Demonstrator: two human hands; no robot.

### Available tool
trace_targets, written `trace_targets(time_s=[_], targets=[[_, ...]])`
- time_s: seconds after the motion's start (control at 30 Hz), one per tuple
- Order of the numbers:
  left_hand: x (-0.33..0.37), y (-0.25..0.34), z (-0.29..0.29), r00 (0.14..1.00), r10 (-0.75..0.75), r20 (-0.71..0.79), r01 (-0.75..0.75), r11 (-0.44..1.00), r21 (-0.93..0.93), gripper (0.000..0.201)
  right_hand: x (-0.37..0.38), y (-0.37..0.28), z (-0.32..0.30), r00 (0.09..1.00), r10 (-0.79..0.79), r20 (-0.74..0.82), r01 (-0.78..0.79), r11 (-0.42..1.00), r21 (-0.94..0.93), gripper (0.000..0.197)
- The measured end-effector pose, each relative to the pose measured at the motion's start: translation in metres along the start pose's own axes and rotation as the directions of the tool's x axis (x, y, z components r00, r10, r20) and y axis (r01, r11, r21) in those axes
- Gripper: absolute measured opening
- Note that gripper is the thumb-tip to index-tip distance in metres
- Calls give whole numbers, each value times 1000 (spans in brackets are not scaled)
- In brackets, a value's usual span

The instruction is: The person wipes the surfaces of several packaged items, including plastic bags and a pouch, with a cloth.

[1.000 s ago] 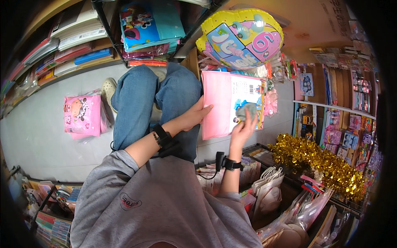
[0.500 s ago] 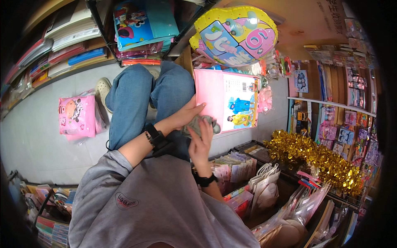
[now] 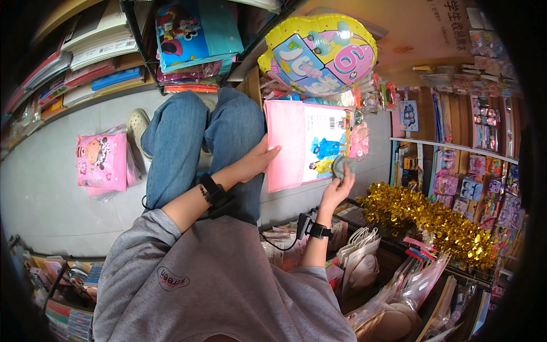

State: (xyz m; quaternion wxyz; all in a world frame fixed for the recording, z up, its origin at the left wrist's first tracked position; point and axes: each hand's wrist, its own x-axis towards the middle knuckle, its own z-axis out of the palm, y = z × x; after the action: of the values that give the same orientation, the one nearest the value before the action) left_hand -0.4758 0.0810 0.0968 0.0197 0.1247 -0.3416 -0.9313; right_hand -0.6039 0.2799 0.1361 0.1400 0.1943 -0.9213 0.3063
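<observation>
A flat pink packet, with a white panel showing figures in blue and yellow raincoats, lies tilted beside my right knee. My left hand grips its near left edge, thumb on top and the other fingers hidden beneath. A crumpled grey-green cloth is pinched in my right hand. The cloth touches the packet's lower right corner, over the edge of the printed panel.
Pink packets lie on the floor at left, near my shoe. A yellow foil balloon stands beyond the packet. Gold tinsel drapes over the rack at right. Shelves of folders line the far left.
My right hand has moved right with the cloth, from beside my left hand to the packet's far right corner. My left hand keeps its grip on the packet.
</observation>
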Motion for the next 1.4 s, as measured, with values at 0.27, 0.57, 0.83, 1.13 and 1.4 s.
trace_targets(time_s=[0.27, 0.57, 0.83, 1.13, 1.4], targets=[[0, -8, -7, 998, 54, 24, -53, 996, -66, 52, -35, -77, 30, 827, -444, 344, 469, 883, 12, 44], [3, -1, 1, 1000, -11, 23, 11, 1000, 27, 54, 74, 33, -2, 990, 24, 140, -5, 991, -132, 41], [-7, 17, 0, 989, -64, 134, 100, 954, -283, 67, -16, -110, 40, 816, -438, 378, 393, 899, 192, 41], [-1, -2, -14, 983, -38, 182, 102, 930, -353, 55, -14, -123, 11, 628, -433, 646, 113, 872, 476, 30], [-2, -5, -7, 997, -7, 79, 16, 994, -107, 55, 21, -144, 55, 630, -618, 471, 601, 772, 208, 43]])
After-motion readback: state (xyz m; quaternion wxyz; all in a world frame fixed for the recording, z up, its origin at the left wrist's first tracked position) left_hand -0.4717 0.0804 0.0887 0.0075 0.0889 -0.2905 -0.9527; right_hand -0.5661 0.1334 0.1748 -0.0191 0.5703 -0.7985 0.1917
